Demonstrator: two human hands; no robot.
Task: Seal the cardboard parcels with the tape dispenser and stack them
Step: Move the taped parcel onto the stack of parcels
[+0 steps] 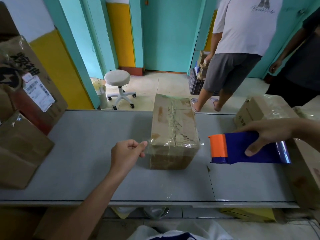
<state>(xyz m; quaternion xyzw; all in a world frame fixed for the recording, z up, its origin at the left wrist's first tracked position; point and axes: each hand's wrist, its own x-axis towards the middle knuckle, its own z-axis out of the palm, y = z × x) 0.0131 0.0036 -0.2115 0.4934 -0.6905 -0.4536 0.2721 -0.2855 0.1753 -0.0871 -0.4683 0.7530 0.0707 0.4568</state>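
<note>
A brown cardboard parcel [174, 130] stands on the grey table [90, 153], long side running away from me, with clear tape down its top seam. A strip of clear tape [173, 143] crosses its near top edge. My left hand [129, 151] pinches the strip's left end just left of the parcel. My right hand [266, 134] grips a blue and orange tape dispenser [242, 148] held above the table to the parcel's right, orange end toward the parcel.
Large cardboard boxes [22, 149] are piled at the table's left end, and more parcels [259, 110] lie at its right end. Beyond the table stand a white stool [119, 85], a black crate [195, 84] and two people [239, 49].
</note>
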